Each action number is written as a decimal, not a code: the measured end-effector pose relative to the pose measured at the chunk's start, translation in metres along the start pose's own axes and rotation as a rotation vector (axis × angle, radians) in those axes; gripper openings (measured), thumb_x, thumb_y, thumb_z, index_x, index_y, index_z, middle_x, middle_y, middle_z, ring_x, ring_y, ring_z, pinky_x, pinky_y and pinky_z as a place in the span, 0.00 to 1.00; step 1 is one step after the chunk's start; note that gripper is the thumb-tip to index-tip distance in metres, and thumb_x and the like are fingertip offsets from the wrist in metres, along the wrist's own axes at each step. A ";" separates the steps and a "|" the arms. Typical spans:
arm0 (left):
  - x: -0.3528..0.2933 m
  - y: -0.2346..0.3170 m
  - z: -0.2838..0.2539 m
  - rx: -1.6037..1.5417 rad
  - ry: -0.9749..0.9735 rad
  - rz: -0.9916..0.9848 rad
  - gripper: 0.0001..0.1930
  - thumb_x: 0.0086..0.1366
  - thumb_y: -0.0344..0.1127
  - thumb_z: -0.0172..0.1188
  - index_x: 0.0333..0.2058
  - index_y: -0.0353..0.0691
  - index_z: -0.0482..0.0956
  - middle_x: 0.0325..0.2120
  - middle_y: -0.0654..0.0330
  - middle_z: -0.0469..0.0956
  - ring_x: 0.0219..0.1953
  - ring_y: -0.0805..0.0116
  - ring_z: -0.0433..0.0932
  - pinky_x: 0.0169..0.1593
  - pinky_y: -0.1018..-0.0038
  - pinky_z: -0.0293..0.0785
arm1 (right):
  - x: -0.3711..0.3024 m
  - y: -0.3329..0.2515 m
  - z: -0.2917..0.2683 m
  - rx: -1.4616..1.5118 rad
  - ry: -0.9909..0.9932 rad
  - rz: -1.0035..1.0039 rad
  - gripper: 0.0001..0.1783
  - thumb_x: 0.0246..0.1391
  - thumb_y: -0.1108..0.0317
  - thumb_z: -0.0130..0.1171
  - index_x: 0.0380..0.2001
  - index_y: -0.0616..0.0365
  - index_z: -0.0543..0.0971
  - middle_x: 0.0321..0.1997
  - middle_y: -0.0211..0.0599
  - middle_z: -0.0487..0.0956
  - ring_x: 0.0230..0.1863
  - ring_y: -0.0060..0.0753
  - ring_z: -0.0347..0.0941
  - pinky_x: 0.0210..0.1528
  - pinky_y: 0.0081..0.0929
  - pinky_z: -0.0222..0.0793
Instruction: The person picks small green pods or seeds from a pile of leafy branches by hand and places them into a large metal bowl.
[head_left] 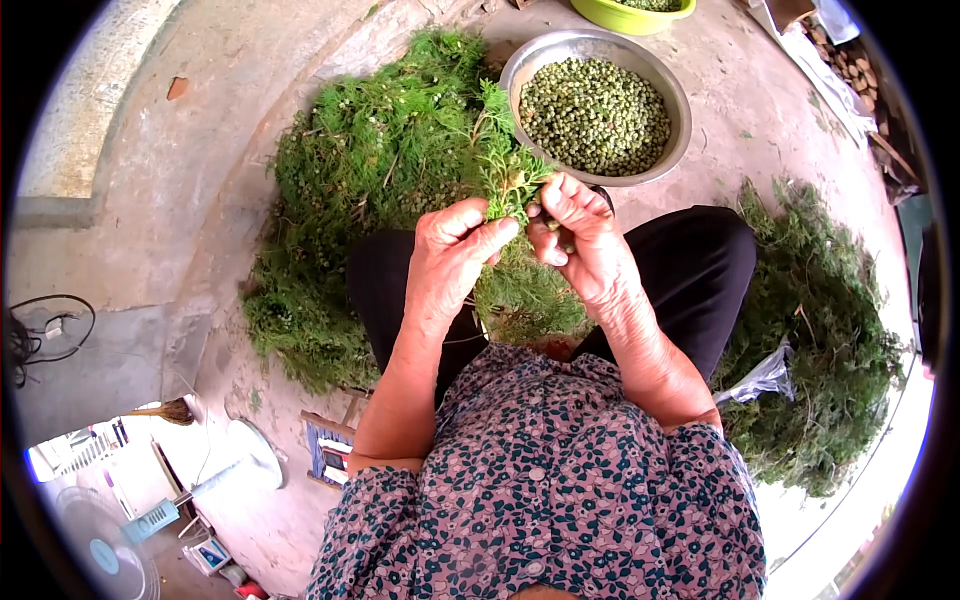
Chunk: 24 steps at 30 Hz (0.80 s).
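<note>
My left hand (450, 255) is closed round the lower end of a green conifer sprig (503, 165), pinching it between thumb and fingers. The sprig stands up from the grip, its scaly leaves fanning out toward the bowl. Close on its right, my right hand (592, 240) has its fingers curled in at the sprig's side. A few small green cones (566, 240) show in its palm, partly hidden by the fingers. Just beyond both hands stands a metal bowl (684, 125), holding many loose round green cones (595, 115).
A large heap of conifer branches (350, 190) lies left and ahead; another heap (815, 340) lies right, with a clear plastic bag (762, 378) on it. A yellow-green basin (640, 18) stands at the far edge. A fan (110, 550) and a broom (165, 411) are lower left.
</note>
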<state>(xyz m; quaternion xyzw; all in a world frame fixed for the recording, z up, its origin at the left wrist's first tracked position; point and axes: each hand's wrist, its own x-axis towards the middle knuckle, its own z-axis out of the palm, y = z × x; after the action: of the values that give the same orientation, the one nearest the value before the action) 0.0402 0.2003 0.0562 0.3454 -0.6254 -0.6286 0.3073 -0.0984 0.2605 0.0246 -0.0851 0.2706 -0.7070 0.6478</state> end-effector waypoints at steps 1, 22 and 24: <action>0.000 0.001 0.001 0.031 0.017 0.014 0.12 0.55 0.32 0.59 0.18 0.36 0.68 0.12 0.71 0.64 0.16 0.83 0.63 0.19 0.82 0.58 | 0.001 -0.003 0.000 0.016 -0.005 0.002 0.06 0.52 0.69 0.53 0.33 0.58 0.70 0.23 0.33 0.71 0.13 0.19 0.59 0.13 0.14 0.50; -0.008 -0.005 0.009 0.025 0.133 0.036 0.04 0.55 0.28 0.58 0.25 0.32 0.76 0.15 0.71 0.68 0.17 0.85 0.60 0.21 0.85 0.56 | -0.009 -0.002 0.017 -0.414 0.071 -0.090 0.06 0.50 0.68 0.57 0.30 0.59 0.74 0.20 0.23 0.71 0.13 0.11 0.58 0.14 0.10 0.52; -0.008 0.002 0.011 -0.181 0.143 -0.039 0.04 0.53 0.25 0.59 0.28 0.33 0.79 0.17 0.73 0.71 0.19 0.87 0.63 0.22 0.87 0.57 | -0.008 -0.004 0.013 -0.210 0.056 0.011 0.06 0.50 0.67 0.57 0.29 0.58 0.74 0.19 0.24 0.70 0.13 0.13 0.58 0.14 0.10 0.52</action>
<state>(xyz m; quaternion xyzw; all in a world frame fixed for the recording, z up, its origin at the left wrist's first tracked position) 0.0354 0.2132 0.0586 0.3724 -0.5355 -0.6621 0.3689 -0.0943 0.2648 0.0391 -0.1311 0.3617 -0.6733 0.6314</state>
